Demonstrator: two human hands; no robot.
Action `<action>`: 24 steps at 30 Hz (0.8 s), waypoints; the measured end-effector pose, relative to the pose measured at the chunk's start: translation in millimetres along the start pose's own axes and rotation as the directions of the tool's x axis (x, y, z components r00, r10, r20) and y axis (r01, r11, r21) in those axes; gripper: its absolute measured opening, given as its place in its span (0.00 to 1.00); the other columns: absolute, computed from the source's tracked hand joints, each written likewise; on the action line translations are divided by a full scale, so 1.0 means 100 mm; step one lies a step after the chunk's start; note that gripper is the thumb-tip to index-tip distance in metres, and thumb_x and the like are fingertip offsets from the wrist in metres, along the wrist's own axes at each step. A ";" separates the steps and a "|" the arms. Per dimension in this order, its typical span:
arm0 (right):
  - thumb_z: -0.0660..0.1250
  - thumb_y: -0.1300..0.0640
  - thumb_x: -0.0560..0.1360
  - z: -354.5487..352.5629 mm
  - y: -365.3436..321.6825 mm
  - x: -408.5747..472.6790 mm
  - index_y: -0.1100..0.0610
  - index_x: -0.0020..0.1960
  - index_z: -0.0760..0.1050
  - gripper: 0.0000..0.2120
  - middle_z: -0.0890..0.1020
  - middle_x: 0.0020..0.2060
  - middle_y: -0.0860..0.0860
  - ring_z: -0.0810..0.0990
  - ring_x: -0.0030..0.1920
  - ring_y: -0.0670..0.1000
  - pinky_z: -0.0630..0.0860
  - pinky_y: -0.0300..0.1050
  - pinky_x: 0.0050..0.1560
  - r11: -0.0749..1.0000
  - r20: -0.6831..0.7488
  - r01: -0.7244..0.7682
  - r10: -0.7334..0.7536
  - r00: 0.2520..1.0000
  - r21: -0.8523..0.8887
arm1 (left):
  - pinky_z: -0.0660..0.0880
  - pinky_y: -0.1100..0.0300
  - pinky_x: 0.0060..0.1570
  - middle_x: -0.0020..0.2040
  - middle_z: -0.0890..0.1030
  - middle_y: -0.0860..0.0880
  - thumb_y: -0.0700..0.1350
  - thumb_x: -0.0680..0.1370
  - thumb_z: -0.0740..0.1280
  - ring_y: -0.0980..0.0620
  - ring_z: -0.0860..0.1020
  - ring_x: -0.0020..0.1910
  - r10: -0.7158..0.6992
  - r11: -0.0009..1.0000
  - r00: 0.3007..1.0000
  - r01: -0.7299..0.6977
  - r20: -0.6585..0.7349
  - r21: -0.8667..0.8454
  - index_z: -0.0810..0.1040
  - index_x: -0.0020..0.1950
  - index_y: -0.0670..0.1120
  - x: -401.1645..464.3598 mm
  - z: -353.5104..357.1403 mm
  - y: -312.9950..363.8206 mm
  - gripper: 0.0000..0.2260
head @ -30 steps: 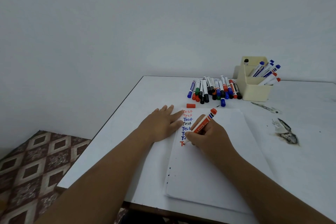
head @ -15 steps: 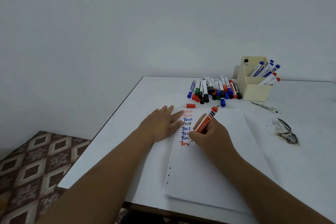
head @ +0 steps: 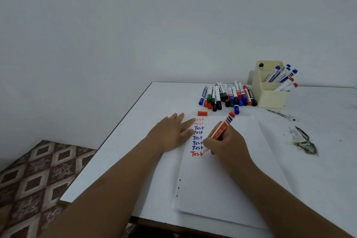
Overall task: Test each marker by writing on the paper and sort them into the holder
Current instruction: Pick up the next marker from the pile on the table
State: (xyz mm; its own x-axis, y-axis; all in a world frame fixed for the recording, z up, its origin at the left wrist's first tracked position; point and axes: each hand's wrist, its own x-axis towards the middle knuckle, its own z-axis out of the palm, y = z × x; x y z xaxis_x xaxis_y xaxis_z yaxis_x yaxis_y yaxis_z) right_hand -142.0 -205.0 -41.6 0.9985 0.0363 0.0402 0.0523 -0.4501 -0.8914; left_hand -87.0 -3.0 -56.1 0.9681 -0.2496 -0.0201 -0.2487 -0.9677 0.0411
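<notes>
My right hand (head: 229, 141) grips a red marker (head: 222, 129) with its tip on the white paper (head: 228, 172), at the end of a red word "Test" at the bottom of a column of red, blue and black words. Flat on the paper's left edge rests my left hand (head: 170, 133), fingers spread. The marker's red cap (head: 202, 113) lies just beyond the paper. A pile of capped markers (head: 226, 96) lies behind it. The cream holder (head: 270, 96) at the back right has several blue and red markers in it.
The white table (head: 318, 160) carries dark burn-like stains (head: 305, 143) to the right of the paper. Its left edge drops to a patterned floor (head: 34, 176). A plain wall stands behind the table.
The red word has grown from its first letters to nearly the whole word as my right hand moved slightly right with the marker. My left hand has stayed put.
</notes>
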 end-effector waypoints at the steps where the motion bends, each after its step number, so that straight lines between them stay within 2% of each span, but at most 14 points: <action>1: 0.74 0.55 0.74 0.00 0.00 0.01 0.56 0.44 0.75 0.09 0.81 0.37 0.49 0.79 0.34 0.45 0.70 0.34 0.34 1.000 0.001 -0.010 0.010 1.000 0.016 | 0.51 0.45 0.78 0.82 0.50 0.49 0.65 0.82 0.43 0.46 0.48 0.81 0.002 1.000 1.000 -0.002 0.000 -0.002 0.49 0.81 0.61 0.00 0.00 0.00 0.27; 3: 0.75 0.54 0.74 0.00 0.00 0.01 0.56 0.44 0.75 0.10 0.81 0.37 0.50 0.79 0.35 0.45 0.72 0.35 0.35 1.000 -0.003 -0.020 0.020 1.000 0.013 | 0.51 0.46 0.78 0.82 0.50 0.48 0.65 0.83 0.43 0.46 0.48 0.81 0.005 1.000 1.000 -0.005 0.000 -0.003 0.49 0.81 0.61 0.00 0.00 0.00 0.27; 7: 0.73 0.55 0.75 0.01 -0.02 -0.01 0.51 0.39 0.69 0.14 0.76 0.34 0.44 0.76 0.32 0.44 0.67 0.29 0.28 0.998 -0.009 -0.004 0.004 1.000 -0.058 | 0.51 0.45 0.78 0.82 0.50 0.48 0.65 0.83 0.44 0.45 0.49 0.81 0.002 1.000 1.000 -0.002 0.002 0.006 0.49 0.81 0.61 0.00 -0.01 0.01 0.27; 9: 0.73 0.56 0.75 0.01 -0.02 -0.01 0.51 0.40 0.68 0.13 0.75 0.35 0.45 0.75 0.33 0.44 0.67 0.29 0.29 0.999 -0.018 -0.003 0.003 1.000 -0.042 | 0.52 0.45 0.78 0.82 0.51 0.48 0.65 0.83 0.44 0.45 0.49 0.81 0.004 1.000 1.000 -0.004 -0.003 0.000 0.50 0.81 0.60 -0.01 -0.01 0.02 0.27; 12: 0.74 0.59 0.74 -0.04 0.02 0.02 0.58 0.45 0.75 0.07 0.80 0.36 0.52 0.78 0.34 0.47 0.73 0.38 0.35 0.983 -0.038 -0.022 0.030 0.999 0.180 | 0.52 0.47 0.78 0.82 0.53 0.48 0.64 0.83 0.46 0.46 0.51 0.81 0.007 0.999 1.000 -0.008 -0.030 -0.034 0.53 0.81 0.61 -0.01 -0.01 0.02 0.26; 15: 0.74 0.62 0.74 -0.11 0.06 0.05 0.61 0.48 0.78 0.06 0.81 0.32 0.54 0.78 0.34 0.51 0.76 0.44 0.38 0.871 -0.025 -0.072 0.096 0.995 0.485 | 0.55 0.50 0.76 0.81 0.58 0.52 0.66 0.81 0.54 0.51 0.55 0.80 -0.066 0.982 0.996 0.053 -0.063 -0.180 0.61 0.78 0.62 0.00 0.00 0.00 0.26; 17: 0.73 0.64 0.75 -0.14 0.08 0.08 0.62 0.50 0.79 0.06 0.82 0.35 0.57 0.79 0.38 0.54 0.78 0.47 0.42 0.775 0.009 -0.122 0.148 0.989 0.619 | 0.60 0.51 0.73 0.78 0.64 0.55 0.66 0.79 0.60 0.53 0.61 0.77 -0.109 0.966 0.990 0.085 -0.087 -0.243 0.69 0.74 0.62 0.04 -0.03 -0.01 0.24; 20: 0.72 0.67 0.75 -0.18 0.07 0.12 0.60 0.51 0.79 0.07 0.84 0.43 0.61 0.80 0.41 0.54 0.79 0.49 0.43 0.621 0.064 -0.187 0.215 0.974 0.761 | 0.70 0.50 0.61 0.63 0.75 0.56 0.67 0.76 0.61 0.52 0.71 0.64 -0.156 0.970 0.981 0.130 -0.116 -0.207 0.77 0.64 0.62 0.15 -0.10 0.03 0.19; 22: 0.71 0.68 0.76 -0.18 0.07 0.14 0.59 0.50 0.79 0.06 0.84 0.43 0.60 0.81 0.41 0.53 0.80 0.48 0.43 0.519 0.091 -0.201 0.230 0.969 0.831 | 0.73 0.50 0.54 0.54 0.76 0.55 0.68 0.74 0.61 0.51 0.74 0.56 -0.202 0.966 0.967 0.171 -0.155 -0.193 0.79 0.55 0.61 0.24 -0.15 0.08 0.17; 24: 0.69 0.67 0.77 -0.20 0.06 0.14 0.61 0.50 0.79 0.04 0.84 0.41 0.59 0.81 0.40 0.53 0.81 0.49 0.43 0.413 0.098 -0.193 0.239 0.966 0.890 | 0.73 0.51 0.53 0.53 0.75 0.55 0.67 0.75 0.62 0.51 0.74 0.55 -0.224 0.968 0.956 0.196 -0.187 -0.158 0.77 0.54 0.60 0.31 -0.17 0.12 0.15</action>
State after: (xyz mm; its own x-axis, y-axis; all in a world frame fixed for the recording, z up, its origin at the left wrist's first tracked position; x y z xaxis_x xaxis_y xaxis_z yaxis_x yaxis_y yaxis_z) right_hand -127.2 -225.2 -37.4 0.9756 0.0148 -0.2189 -0.1836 0.6012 -0.7777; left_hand -59.8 -21.4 -38.8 0.9872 -0.0150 0.1587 -0.0461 -0.9799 0.1940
